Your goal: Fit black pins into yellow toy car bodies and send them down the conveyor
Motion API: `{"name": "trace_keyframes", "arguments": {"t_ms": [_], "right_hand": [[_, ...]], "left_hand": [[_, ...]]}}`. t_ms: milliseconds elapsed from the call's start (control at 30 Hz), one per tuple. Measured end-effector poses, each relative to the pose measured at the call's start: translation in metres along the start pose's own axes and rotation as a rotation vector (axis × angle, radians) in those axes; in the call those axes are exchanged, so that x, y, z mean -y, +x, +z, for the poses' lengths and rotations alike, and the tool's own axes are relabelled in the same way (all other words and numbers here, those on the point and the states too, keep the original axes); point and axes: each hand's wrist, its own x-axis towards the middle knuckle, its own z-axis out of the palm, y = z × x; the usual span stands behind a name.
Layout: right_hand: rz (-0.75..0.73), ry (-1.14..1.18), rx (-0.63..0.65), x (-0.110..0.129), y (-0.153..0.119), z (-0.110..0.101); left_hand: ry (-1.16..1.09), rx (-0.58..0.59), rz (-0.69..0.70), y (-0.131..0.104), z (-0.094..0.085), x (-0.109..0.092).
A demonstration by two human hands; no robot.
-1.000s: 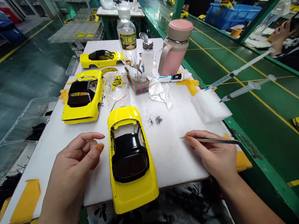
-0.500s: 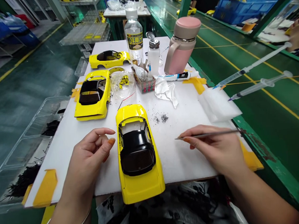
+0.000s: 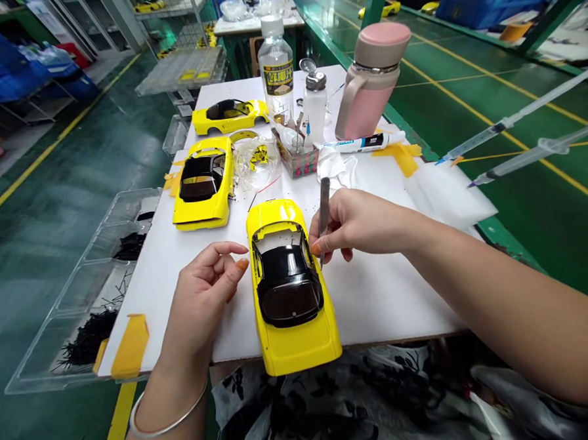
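Observation:
A yellow model car body (image 3: 300,344) with a black roof and rear window lies in front of me on the white board (image 3: 377,294). Just left of it is my left hand (image 3: 211,283), fingers curled and apart, with nothing between them; its fingertips are close to the body's edge. My right hand (image 3: 346,227) grips thin metal tweezers (image 3: 325,208), held nearly upright at the body's right side, tips pointing down at the board. The small black bits on the board are hidden behind this hand.
Two more yellow bodies (image 3: 225,171) (image 3: 229,116) lie at the back left. Behind are a clear bottle (image 3: 277,83), a small dispenser (image 3: 314,107), a pink flask (image 3: 366,98) and a box of tools (image 3: 301,160). Syringes (image 3: 515,120) stand right; a clear tray (image 3: 75,284) sits left.
My right hand has moved left with the tweezers, which have turned from level to nearly upright beside the car body. The whole view has shifted slightly; my left hand keeps its pose.

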Motion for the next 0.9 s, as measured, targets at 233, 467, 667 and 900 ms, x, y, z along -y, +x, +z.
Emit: {"name": "trace_keyframes", "arguments": {"t_ms": [233, 467, 667, 900], "right_hand": [[-0.082, -0.007, -0.005, -0.005, 0.003, -0.002], [-0.157, 0.031, 0.015, -0.013, 0.004, -0.004], [-0.145, 0.023, 0.024, -0.012, 0.005, -0.003], [-0.191, 0.028, 0.017, -0.013, -0.001, -0.014]], "left_hand": [[-0.017, 0.001, -0.016, -0.001, -0.001, -0.001], [-0.010, 0.001, -0.008, -0.001, 0.000, -0.002], [-0.009, 0.007, -0.003, -0.001, 0.000, -0.002], [0.000, 0.000, 0.000, 0.000, 0.001, -0.003]]}}
